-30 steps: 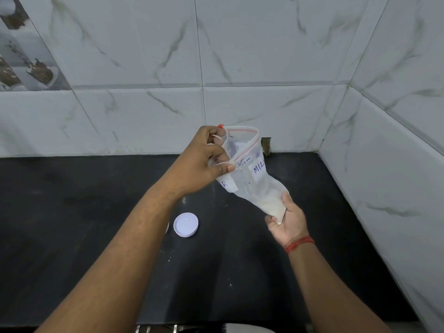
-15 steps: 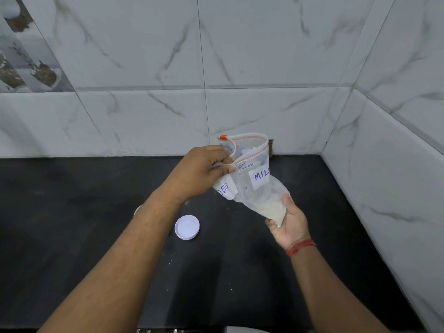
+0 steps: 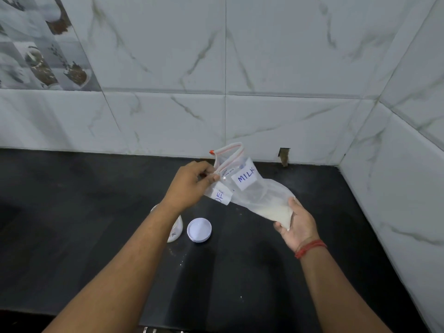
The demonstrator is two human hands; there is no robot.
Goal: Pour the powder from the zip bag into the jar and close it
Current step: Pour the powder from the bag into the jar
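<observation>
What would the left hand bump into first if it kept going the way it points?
The left hand points right and away, already pinching the bag; past that, probably the tiled wall, though depth is unclear.

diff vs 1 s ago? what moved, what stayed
The left hand brought the mouth of the zip bag down, tipping it flatter towards the jar, now partly visible under the forearm. The right hand still cradles the powder-filled bottom corner. No grip changed; the lid stays on the counter.

hands: 2 | zip bag (image 3: 249, 188): 1 | jar (image 3: 175, 230): 1 | lid (image 3: 199, 230): 1 | paper labels on bag: 2
</observation>
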